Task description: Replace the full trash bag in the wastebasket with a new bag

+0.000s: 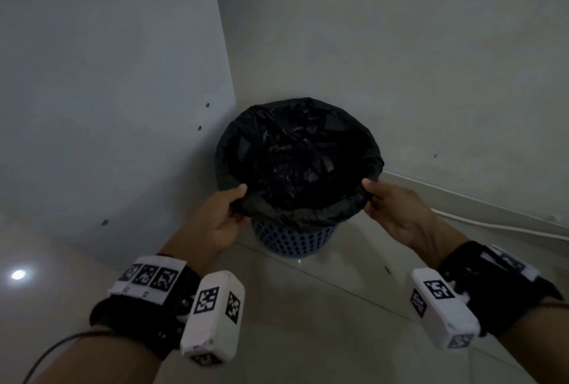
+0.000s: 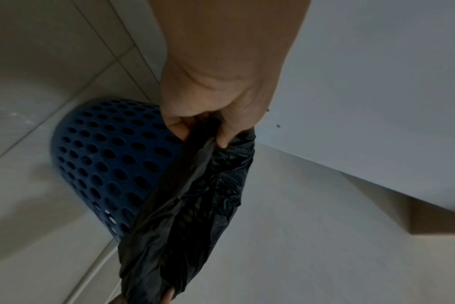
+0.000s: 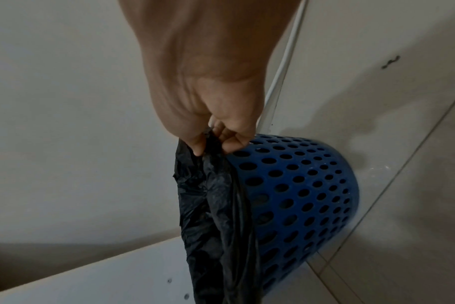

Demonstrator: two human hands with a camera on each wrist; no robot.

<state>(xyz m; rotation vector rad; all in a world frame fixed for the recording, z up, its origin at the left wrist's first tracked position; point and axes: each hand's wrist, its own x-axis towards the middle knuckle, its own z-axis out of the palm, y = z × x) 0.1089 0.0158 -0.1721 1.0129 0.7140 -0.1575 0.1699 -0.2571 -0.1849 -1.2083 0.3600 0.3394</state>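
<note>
A blue perforated wastebasket (image 1: 292, 239) stands on the floor in the corner, lined with a black trash bag (image 1: 295, 155) whose mouth is spread open over the rim. My left hand (image 1: 234, 202) pinches the bag's rim at its near left side. My right hand (image 1: 369, 192) pinches the rim at its near right side. The left wrist view shows the left hand (image 2: 203, 131) with thumb and fingers closed on the black trash bag (image 2: 195, 205) beside the wastebasket (image 2: 104, 164). In the right wrist view the right hand (image 3: 213, 142) grips the trash bag (image 3: 213, 205) against the wastebasket (image 3: 299, 195).
A grey panel (image 1: 107, 91) stands close on the left and a pale wall (image 1: 400, 60) runs behind the basket. A white cable (image 1: 492, 223) lies along the wall's foot on the right. Tiled floor (image 1: 323, 306) lies in front of the basket.
</note>
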